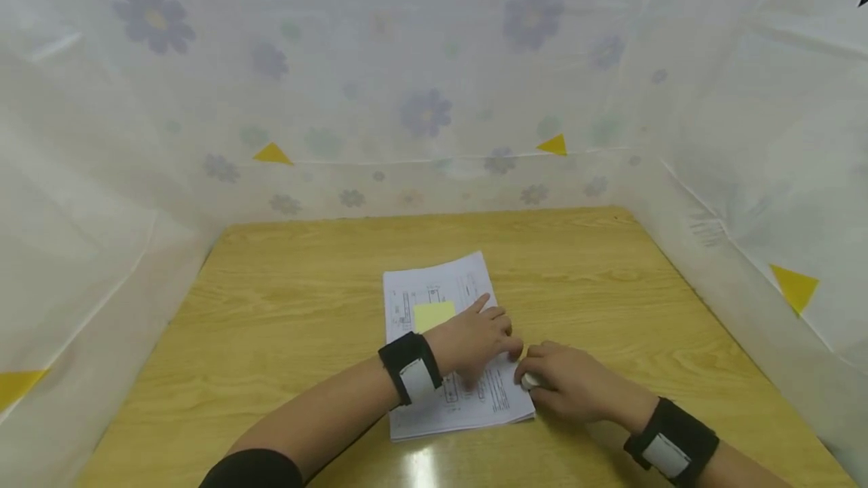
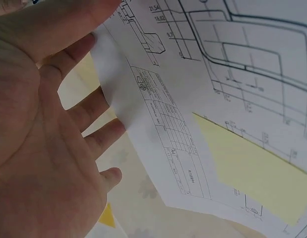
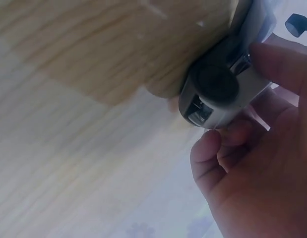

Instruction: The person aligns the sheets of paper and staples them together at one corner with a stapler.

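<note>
Both our hands work at the worktop's [image 1: 285,300] near edge. Left hand [image 1: 475,341], fingers straight and spread, presses the paper stack [image 1: 444,345] lying mid-worktop. Right hand [image 1: 570,390] pinches a small stapler [image 3: 217,94] at the stack's right edge. Risk: sheets shifting if the press slackens, so a skewed staple.

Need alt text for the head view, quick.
Left hand presses flat on a stack of printed drawings bearing a yellow sticky note, while the right hand grips a small white stapler at the stack's right edge, on a wooden table.
</note>
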